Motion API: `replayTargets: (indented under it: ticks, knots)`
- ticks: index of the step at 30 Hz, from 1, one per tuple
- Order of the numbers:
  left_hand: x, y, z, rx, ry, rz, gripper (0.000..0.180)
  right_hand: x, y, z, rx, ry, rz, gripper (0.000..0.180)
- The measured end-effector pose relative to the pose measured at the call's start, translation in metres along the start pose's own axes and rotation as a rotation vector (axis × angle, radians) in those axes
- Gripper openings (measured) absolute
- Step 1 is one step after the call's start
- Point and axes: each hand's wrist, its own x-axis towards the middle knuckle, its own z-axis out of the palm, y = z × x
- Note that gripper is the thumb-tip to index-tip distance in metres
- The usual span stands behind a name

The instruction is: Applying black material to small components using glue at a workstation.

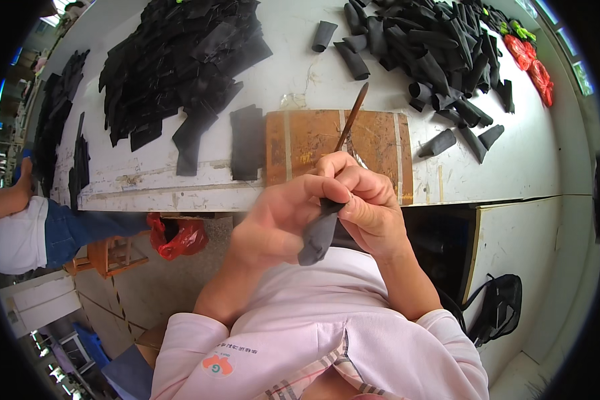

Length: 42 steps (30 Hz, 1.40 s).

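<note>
My left hand [280, 220] pinches a small dark grey fabric piece [317, 238] that hangs down in front of my chest. Pressed against it from the right, my right hand [370, 203] grips the same piece at its top and also holds a thin brown wooden stick [352, 117] that points up and away over the table. Both hands are close together, just in front of the table's near edge. Under the stick lies a worn brown wooden board [307, 143] on the white table [513, 167].
A large heap of flat black fabric pieces [180, 60] covers the table's left. Rolled black tubes [433, 47] pile at the right, with red items [537, 70] beyond. One flat black piece [247, 141] lies beside the board. Another person sits at left [20, 227]; a red bag [180, 237] and black bag [500, 307] are below.
</note>
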Motion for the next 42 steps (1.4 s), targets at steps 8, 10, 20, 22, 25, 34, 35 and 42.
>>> replayTargets:
  ticks: [8, 10, 20, 22, 25, 34, 35, 42]
  knots:
    - [0.058, 0.04, 0.019, -0.342, -0.094, 0.134, 0.026, 0.038, -0.079, 0.03, -0.5, 0.203, -0.119, 0.02]
    - [0.075, 0.047, 0.009, -0.389, -0.001, 0.074, 0.024, 0.059, -0.086, 0.017, -0.47, 0.228, -0.036, 0.025]
    - [0.095, 0.033, -0.015, -0.666, 0.149, -0.003, 0.014, 0.076, -0.072, -0.021, -0.311, 0.119, 0.145, 0.022]
    - [0.095, 0.032, -0.016, -0.747, 0.098, 0.015, 0.019, 0.077, -0.079, -0.015, -0.453, 0.097, 0.114, 0.023]
    - [0.089, 0.018, -0.025, -0.795, 0.236, -0.027, 0.018, 0.065, -0.058, -0.034, -0.14, 0.108, 0.291, 0.023]
    - [0.087, 0.04, 0.009, -1.088, 0.082, 0.044, 0.013, 0.086, -0.078, -0.017, -0.449, -0.02, 0.141, 0.026]
    - [0.086, 0.031, -0.002, -1.092, 0.089, 0.044, 0.013, 0.08, -0.072, -0.021, -0.446, -0.017, 0.148, 0.026]
    - [0.081, 0.013, -0.008, -0.493, 0.216, 0.112, 0.024, 0.072, -0.056, -0.049, -0.452, 0.01, 0.162, 0.027]
